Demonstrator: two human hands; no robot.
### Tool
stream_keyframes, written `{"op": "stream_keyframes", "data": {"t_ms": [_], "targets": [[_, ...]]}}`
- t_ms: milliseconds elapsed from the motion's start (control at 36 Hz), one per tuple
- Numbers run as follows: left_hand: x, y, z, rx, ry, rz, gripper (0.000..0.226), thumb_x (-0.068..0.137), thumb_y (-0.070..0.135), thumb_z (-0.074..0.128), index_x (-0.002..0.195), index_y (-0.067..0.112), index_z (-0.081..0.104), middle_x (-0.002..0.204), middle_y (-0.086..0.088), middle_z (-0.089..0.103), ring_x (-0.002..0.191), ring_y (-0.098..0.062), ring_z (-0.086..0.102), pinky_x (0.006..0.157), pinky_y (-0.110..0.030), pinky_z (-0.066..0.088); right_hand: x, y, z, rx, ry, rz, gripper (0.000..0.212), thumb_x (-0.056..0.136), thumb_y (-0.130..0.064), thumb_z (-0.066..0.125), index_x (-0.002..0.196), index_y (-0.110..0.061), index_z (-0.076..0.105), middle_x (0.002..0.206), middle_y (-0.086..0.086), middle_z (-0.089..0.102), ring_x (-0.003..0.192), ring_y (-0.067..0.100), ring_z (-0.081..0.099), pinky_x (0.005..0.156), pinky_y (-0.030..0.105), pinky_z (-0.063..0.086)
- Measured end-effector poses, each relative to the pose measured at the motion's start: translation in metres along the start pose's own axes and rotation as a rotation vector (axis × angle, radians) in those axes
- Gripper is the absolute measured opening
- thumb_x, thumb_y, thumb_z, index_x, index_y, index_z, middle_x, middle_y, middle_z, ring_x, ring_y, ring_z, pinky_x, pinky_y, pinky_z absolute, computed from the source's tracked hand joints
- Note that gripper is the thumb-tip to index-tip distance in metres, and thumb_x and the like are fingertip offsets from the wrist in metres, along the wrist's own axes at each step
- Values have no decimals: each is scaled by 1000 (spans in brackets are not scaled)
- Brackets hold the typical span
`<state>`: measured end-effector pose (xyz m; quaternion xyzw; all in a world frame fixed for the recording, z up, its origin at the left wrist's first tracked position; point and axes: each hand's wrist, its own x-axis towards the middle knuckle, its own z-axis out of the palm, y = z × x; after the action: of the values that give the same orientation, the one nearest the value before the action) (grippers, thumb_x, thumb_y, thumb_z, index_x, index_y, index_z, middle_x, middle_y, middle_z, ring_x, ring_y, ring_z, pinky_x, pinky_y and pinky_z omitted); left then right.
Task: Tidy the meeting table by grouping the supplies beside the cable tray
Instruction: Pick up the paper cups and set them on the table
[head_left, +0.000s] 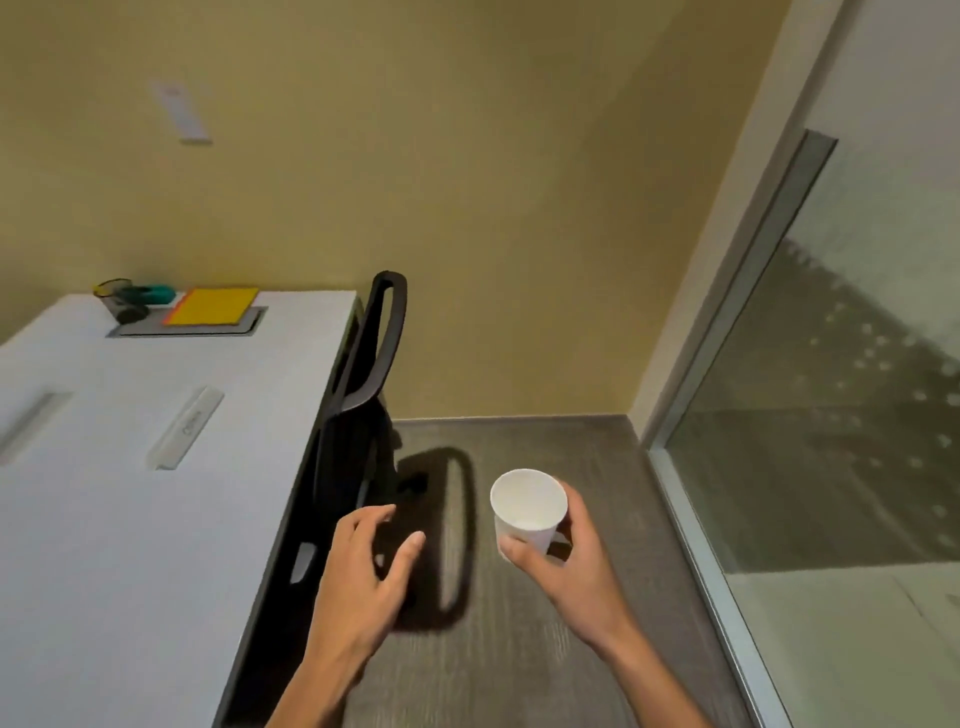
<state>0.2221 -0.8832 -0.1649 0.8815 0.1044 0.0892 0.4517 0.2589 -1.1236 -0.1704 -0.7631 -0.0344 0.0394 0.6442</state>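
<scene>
Carrying step, by my reading: right hand (563, 561) holds the white paper cup (528, 508) over the floor, fingers curled round its wall, well apart from the tabletop (130, 519). Cup upright, mouth up, long axis near vertical (slightly tilted). Left hand (363, 577) empty, fingers spread. Next I expect a reach leftward to the far cable tray (249, 325), beside the yellow pad (215, 305).

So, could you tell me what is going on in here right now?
A person is tidying a meeting table. The right hand holds a white paper cup over the floor, off the table. The left hand is open near a black chair. At the table's far end, a yellow pad lies on the cable tray.
</scene>
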Motion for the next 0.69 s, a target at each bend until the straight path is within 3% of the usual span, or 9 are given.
{"op": "stream_keyframes", "data": {"t_ms": [56,167,222,333,444,556,694], "targets": [[11,-7,-4,-2,52,-40,51,79,67,52,123,44,50,124,21,46,108,21,45,74,-2,40,25,-6,10,14,-75,-18,78,69,-57,85,136,-53,45,131,-25,58,119,-2,56,86,24,55],[38,-26,-18,16,158,-120,62,75,79,46,126,46,47,125,26,41,113,3,48,97,-23,44,75,-20,39,25,-195,-62,79,68,-59,84,136,-53,45,129,-25,58,121,-1,55,98,33,52],[55,-36,-27,9,210,-155,57,75,78,47,124,48,46,122,28,40,116,1,47,101,-28,45,101,-27,58,31,-224,-102,78,67,-58,85,135,-54,45,128,-26,59,119,-2,56,98,33,52],[92,-56,-49,-4,312,-212,53,80,69,52,126,43,49,124,23,42,117,-4,51,97,-27,49,149,-47,96,69,-294,-158,80,66,-59,86,136,-51,47,131,-22,60,121,1,58,101,37,51],[127,-73,-75,-10,405,-259,63,79,70,49,133,37,48,136,16,43,123,-8,49,98,-25,43,196,-73,136,116,-373,-215,87,63,-61,88,139,-47,47,134,-16,59,125,7,57,100,31,50],[154,-89,-102,-4,472,-293,65,79,71,47,135,38,45,135,20,40,126,-5,46,99,-24,40,239,-96,177,185,-435,-247,92,62,-58,90,141,-43,45,133,-15,58,124,8,57,93,20,52],[174,-104,-126,4,548,-363,65,81,68,48,137,35,45,134,22,39,128,-4,44,100,-22,37,280,-109,223,214,-532,-230,101,63,-56,91,147,-46,37,135,-19,56,125,6,57,101,26,51]]}}
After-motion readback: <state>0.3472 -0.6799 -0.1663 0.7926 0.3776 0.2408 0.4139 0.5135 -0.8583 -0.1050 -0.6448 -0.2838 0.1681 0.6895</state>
